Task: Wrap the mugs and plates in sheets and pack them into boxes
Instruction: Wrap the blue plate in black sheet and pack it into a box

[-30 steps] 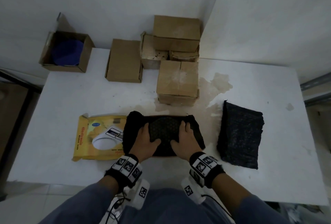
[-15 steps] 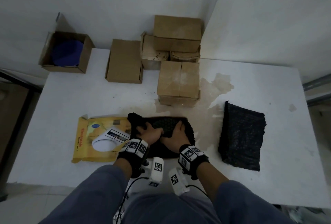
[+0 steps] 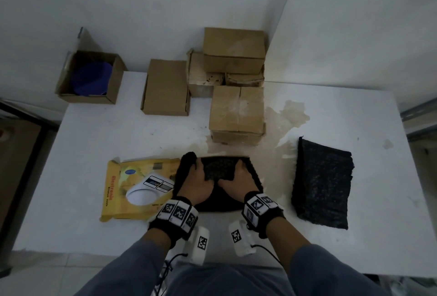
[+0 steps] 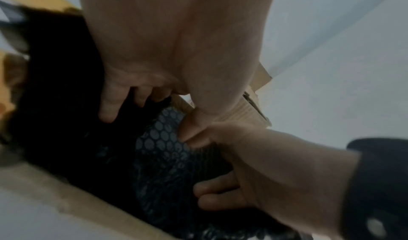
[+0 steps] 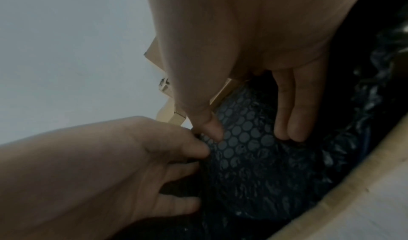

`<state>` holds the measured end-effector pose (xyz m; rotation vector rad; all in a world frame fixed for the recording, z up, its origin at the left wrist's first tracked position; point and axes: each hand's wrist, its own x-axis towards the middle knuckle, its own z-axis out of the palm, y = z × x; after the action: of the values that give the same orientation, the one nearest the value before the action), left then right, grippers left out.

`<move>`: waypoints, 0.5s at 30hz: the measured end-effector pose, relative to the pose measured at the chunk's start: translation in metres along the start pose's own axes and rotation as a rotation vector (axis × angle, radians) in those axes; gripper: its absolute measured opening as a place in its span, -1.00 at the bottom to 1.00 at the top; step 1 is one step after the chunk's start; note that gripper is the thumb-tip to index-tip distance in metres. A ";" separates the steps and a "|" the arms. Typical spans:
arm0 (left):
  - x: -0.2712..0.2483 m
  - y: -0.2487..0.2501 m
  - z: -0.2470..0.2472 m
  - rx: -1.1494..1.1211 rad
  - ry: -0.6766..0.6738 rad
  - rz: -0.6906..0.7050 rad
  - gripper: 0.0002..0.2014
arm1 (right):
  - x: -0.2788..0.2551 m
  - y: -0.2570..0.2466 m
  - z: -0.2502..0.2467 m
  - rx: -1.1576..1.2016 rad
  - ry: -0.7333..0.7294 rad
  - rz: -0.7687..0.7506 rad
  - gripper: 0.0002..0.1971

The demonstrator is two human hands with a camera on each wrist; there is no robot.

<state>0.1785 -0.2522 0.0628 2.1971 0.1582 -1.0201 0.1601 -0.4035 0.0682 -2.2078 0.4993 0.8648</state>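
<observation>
A bundle in black bubble wrap [image 3: 218, 170] lies at the table's front middle, inside a shallow cardboard box whose rim [image 4: 66, 200] shows in both wrist views. What the wrap hides cannot be seen. My left hand [image 3: 201, 181] grips the bundle's left part, fingers [image 4: 112, 109] curled into the dark wrap and thumb on the bubbled face. My right hand [image 3: 237, 178] grips the right part. Its thumb [image 5: 212, 127] and two fingers [image 5: 291, 121] pinch a fold of the wrap [image 5: 247, 139] between them.
A flat yellow kitchen-scale carton [image 3: 139, 189] touches the bundle's left side. Folded black bubble wrap [image 3: 321, 184] lies to the right. Several closed cardboard boxes [image 3: 236, 111] stand behind, an open box with a blue plate [image 3: 92, 78] at the back left. The white table [image 3: 71, 177] is stained [image 3: 286, 116].
A second ago both hands lay flat on a wider bundle. They have drawn inward and curled into the wrap, and the bundle now looks narrower.
</observation>
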 end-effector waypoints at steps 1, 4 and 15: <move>0.000 0.001 0.001 -0.006 -0.047 0.006 -0.14 | 0.002 -0.001 0.002 0.016 -0.001 0.001 0.11; -0.002 -0.003 0.001 0.111 -0.020 0.054 -0.18 | 0.007 0.001 0.002 0.030 -0.002 0.000 0.15; 0.005 -0.047 -0.057 0.645 0.223 0.328 -0.52 | 0.012 0.001 0.027 -0.312 0.020 -0.203 0.19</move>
<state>0.1997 -0.1817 0.0590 2.7871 -0.4842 -0.6944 0.1566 -0.3858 0.0454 -2.4987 0.1510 0.8579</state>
